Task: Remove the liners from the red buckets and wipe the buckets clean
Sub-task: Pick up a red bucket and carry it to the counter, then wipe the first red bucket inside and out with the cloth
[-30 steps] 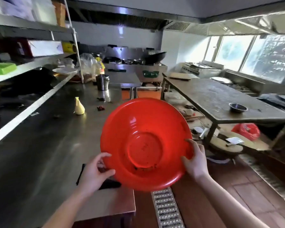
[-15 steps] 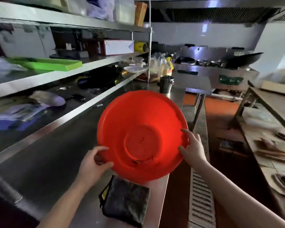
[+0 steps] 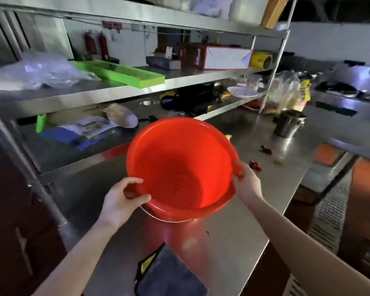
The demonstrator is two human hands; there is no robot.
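Note:
A red bucket hangs over the steel counter, its mouth tilted toward me. Dark specks dot its bare inside; no liner shows in it. A thin metal handle curves under its near rim. My left hand grips the near-left rim with the thumb over the edge. My right hand grips the right rim. A dark folded cloth with a yellow tag lies on the counter close to me.
Steel shelves on the left carry a green tray, plastic bags, papers and a black bag. A metal pot and red scraps sit on the far counter. A floor drain grate runs along the right.
My view has swung left toward the shelves. The bucket has tipped from facing me almost flat-on to a more upright tilt and sits lower over the counter, both hands still on its rim.

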